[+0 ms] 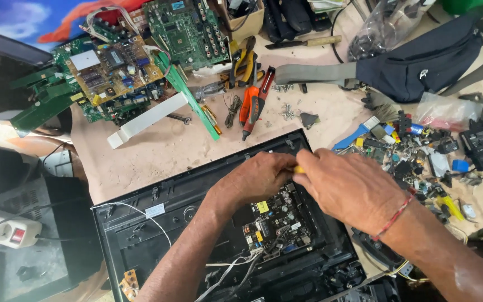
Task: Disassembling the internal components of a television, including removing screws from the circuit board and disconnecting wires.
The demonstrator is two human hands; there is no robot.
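Note:
An opened black device chassis (163,218) lies on the workbench in front of me, with a small dark circuit board (278,221) inside it. My left hand (255,179) rests over the board's upper edge, fingers curled. My right hand (350,187), with a red thread on its wrist, is closed around a tool with a yellow handle (298,169), of which only the tip shows between both hands. White wires (230,268) run from the board toward the chassis front.
Green and brown circuit boards (115,67) are stacked at the back left. An orange electric screwdriver (251,106), pliers (245,59) and loose screws (286,109) lie behind the chassis. A black waist bag (426,56) and several small parts (415,151) fill the right. A power strip (6,229) sits left.

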